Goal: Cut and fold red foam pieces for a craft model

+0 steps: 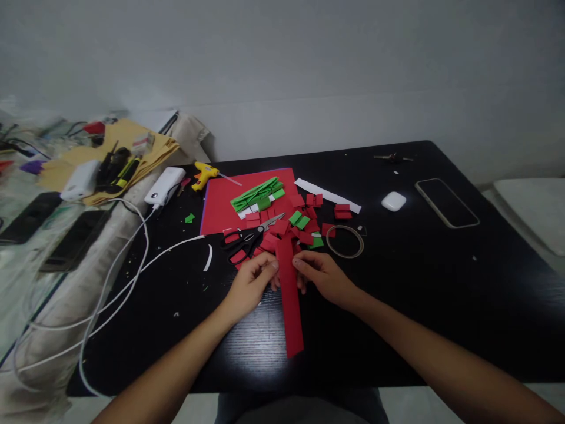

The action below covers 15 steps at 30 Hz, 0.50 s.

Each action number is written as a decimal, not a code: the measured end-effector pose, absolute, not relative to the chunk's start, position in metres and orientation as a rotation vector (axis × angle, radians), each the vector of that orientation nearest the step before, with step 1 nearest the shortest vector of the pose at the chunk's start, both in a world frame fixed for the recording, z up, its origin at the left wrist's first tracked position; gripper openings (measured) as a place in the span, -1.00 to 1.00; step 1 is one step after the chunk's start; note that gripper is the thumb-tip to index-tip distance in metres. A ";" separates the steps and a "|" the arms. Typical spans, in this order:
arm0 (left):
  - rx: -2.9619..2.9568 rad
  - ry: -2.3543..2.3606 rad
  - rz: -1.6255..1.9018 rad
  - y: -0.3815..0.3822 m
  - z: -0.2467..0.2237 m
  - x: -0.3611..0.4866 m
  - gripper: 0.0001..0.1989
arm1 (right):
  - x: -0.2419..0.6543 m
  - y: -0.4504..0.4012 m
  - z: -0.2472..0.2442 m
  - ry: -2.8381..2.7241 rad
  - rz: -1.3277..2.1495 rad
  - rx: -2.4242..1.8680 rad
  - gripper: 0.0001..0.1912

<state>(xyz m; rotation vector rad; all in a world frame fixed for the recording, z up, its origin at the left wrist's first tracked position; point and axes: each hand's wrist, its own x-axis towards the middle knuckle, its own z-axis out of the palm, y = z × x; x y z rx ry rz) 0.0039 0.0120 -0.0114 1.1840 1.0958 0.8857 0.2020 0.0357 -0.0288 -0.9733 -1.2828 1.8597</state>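
A long red paper strip (pixel 290 306) is held upright in view between both hands, above the black table's front part. My left hand (pixel 253 280) pinches its left edge near the upper end, and my right hand (pixel 324 277) pinches the right edge opposite. Just beyond the hands lies a pile of folded red paper pieces (pixel 273 237) with a few green pieces (pixel 299 219). Black-handled scissors (pixel 249 237) rest open on the pile's left side. Behind them, folded green strips (pixel 257 194) lie on a red sheet (pixel 220 200).
A yellow glue gun (pixel 205 175), a white power bank (pixel 165 185) and white cables are at the left. A tape ring (pixel 362 244), white case (pixel 394 201) and phone (pixel 446 203) lie right. A white strip (pixel 329 195) is behind the pile.
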 end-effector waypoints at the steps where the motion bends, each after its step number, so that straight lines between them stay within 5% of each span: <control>1: 1.180 1.097 0.888 0.012 -0.012 0.004 -0.59 | 0.202 0.036 -0.028 -1.276 1.863 -0.973 -0.58; 15: 1.215 1.093 0.843 0.012 -0.011 0.006 -0.60 | 0.200 0.034 -0.028 -1.172 1.896 -0.976 -0.60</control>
